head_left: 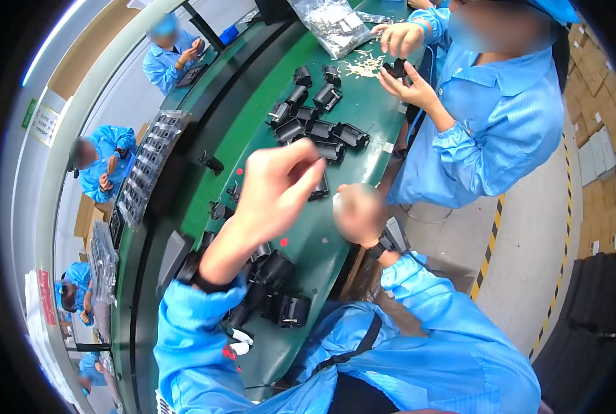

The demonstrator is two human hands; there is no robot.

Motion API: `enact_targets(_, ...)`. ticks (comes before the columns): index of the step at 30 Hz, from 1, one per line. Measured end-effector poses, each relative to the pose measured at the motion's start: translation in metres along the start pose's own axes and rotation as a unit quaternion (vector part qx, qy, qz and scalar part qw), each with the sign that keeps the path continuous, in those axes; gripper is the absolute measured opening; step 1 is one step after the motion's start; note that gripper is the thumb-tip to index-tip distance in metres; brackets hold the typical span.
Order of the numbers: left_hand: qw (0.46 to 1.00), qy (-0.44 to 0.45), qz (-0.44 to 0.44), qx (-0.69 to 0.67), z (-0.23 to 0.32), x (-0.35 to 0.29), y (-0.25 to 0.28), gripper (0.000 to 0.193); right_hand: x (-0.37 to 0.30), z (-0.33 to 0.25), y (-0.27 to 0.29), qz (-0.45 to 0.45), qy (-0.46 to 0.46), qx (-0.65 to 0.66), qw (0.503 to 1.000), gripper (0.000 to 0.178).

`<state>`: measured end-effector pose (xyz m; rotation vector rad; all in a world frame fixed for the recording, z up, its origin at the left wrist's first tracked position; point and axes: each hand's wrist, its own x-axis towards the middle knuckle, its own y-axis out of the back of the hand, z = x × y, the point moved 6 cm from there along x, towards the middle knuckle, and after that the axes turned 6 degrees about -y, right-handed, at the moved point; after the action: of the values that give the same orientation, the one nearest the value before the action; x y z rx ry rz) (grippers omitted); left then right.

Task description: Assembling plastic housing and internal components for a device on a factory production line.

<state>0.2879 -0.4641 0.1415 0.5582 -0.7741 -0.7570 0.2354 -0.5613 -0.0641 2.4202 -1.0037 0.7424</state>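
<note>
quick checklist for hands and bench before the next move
1. Left hand's grip empty: cannot tell, fingers curled.
2. Right hand's grip secure: cannot tell, hand blurred.
3. Black housings resting on the green bench: ok.
4. Co-worker's hands apart from yours: ok.
5. Small pale pieces in a container: not ok, scattered loose.

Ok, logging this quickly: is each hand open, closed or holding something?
Left hand: curled; contents can't be told.
Right hand: blurred; can't be told.
</note>
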Motion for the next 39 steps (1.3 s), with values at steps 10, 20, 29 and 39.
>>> enact_targets(10, 0.996, 0.034, 0.061, -0.051, -0.060, 0.121, -0.078, 0.020, -0.002, 0.007, 0.002, 0.009, 0.009, 0.000, 1.000, 0.018)
enact_targets(20, 0.881, 0.261, 0.053, -0.391, -0.140, 0.176, -0.124, 0.041, -0.005, 0.000, 0.003, 0.021, 0.021, 0.003, 1.000, 0.013)
enact_targets(29, 0.958, 0.206, 0.114, -0.166, -0.193, 0.222, -0.131, 0.032, -0.003, 0.001, -0.005, 0.015, 0.025, 0.008, 1.000, 0.015)
enact_targets(39, 0.933, 0.175, 0.070, -0.305, -0.195, 0.242, -0.153, 0.013, -0.002, 0.003, -0.004, 0.006, 0.025, 0.003, 1.000, 0.020)
